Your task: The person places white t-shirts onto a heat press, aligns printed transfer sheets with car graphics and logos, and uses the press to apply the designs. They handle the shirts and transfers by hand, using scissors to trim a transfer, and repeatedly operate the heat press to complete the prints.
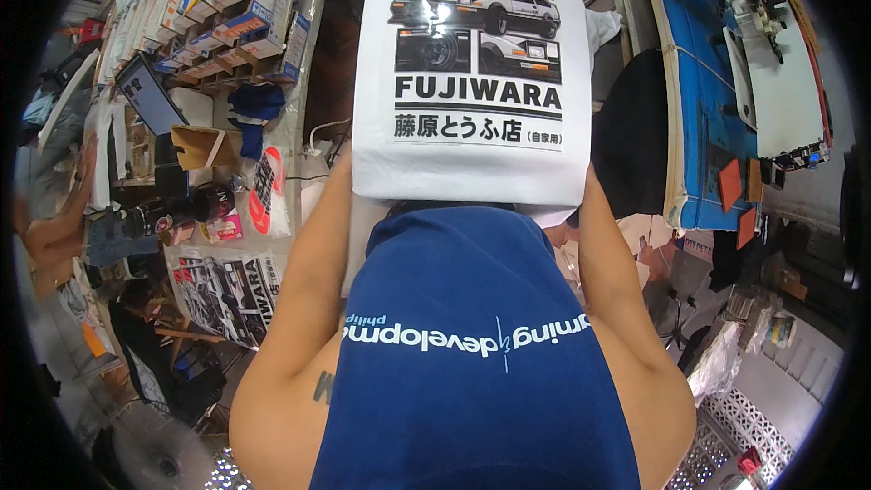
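A white garment or fabric panel (472,172) lies stretched flat ahead of me, bearing a black-and-white print (476,73) of a car with lettering and a small red mark. My left forearm (304,263) runs up to the panel's lower left edge, my right forearm (617,263) to its lower right edge. Both hands are tucked behind or under the fabric at those edges, so I cannot see their fingers or what they grip. My blue sleeveless top (467,290) fills the lower middle.
Stacked cardboard boxes (231,0), a screen (150,95) and a printed sheet (218,299) are at left. Another person's arm (63,222) shows at far left. A blue padded board (689,100), a white machine with a gauge (785,91) and black cloth (626,127) stand at right.
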`<state>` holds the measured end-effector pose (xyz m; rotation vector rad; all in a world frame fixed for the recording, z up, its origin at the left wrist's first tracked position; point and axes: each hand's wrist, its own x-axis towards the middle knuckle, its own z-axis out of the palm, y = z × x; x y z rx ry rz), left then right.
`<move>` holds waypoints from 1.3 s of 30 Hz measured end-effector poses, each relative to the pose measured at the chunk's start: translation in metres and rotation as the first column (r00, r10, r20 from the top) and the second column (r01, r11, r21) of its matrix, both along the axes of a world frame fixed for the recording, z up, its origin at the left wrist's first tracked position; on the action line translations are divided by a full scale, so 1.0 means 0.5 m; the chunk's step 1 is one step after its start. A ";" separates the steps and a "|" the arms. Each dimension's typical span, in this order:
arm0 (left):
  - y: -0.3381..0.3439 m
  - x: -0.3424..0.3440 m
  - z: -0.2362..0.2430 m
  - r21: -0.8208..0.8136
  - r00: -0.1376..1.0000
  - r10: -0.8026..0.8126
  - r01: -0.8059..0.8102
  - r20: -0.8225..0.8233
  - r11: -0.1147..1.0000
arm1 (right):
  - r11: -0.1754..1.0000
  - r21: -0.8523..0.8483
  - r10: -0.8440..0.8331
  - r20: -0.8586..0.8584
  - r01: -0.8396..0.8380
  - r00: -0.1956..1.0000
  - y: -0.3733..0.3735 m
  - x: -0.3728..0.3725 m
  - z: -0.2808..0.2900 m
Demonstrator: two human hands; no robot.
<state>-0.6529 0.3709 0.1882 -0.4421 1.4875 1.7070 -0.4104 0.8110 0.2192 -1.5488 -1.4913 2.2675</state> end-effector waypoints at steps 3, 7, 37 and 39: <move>0.050 0.020 -0.003 0.126 0.992 0.028 -0.043 0.122 0.991 | 0.997 -0.063 0.032 -0.040 -0.035 0.999 -0.021 -0.012 0.004; 0.018 -0.017 -0.065 0.112 0.993 0.034 -0.047 0.114 0.993 | 0.999 -0.007 0.037 -0.016 -0.037 0.999 -0.036 -0.024 -0.007; 0.045 0.092 0.276 -0.572 -0.195 -0.587 -0.130 -0.786 0.810 | -0.154 0.972 0.402 0.225 -0.177 0.887 -0.170 0.007 0.211; 0.045 0.092 0.278 -0.569 -0.191 -0.583 -0.126 -0.790 0.813 | -0.140 0.974 0.396 0.220 -0.179 0.892 -0.170 0.007 0.213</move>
